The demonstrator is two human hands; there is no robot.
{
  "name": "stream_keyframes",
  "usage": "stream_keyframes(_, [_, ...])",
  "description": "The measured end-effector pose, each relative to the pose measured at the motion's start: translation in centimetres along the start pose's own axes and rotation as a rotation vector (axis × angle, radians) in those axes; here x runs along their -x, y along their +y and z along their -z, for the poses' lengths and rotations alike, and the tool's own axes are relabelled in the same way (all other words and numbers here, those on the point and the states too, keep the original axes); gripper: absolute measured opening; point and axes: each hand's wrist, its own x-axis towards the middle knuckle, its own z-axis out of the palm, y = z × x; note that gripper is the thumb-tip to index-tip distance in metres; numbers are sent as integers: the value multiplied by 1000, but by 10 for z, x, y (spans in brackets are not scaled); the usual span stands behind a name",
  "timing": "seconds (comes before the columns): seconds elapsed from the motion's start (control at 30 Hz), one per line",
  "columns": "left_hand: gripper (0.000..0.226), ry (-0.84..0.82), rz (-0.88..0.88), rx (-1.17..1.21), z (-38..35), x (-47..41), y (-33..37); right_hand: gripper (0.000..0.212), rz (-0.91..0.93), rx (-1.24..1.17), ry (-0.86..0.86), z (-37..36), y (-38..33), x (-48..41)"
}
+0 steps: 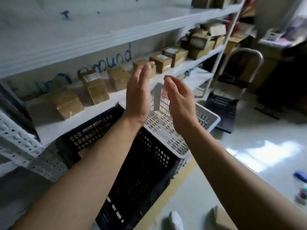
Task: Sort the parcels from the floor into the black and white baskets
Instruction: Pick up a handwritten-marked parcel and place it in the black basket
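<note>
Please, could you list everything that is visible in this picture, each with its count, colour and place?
black basket: one, black, on the floor before the shelf, nearest
white basket: one, white, just behind the black basket
floor parcel: one, brown, on the floor at the bottom edge
shelf parcels: at least six, brown, in a row on the shelf
shelf: one, white, left
dark crate: one, black, on the floor beyond the white basket
left hand: open, empty, above the baskets
right hand: open, empty, beside it
</note>
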Motion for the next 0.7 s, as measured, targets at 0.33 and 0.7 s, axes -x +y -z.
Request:
stream_keyframes(0.33, [26,-439,169,260,-137,99,-4,20,0,188,525,172,-48,115])
stream_keyframes(0.7, [30,-833,347,293,-288,239,2,34,-47,320,893,342,-69,240])
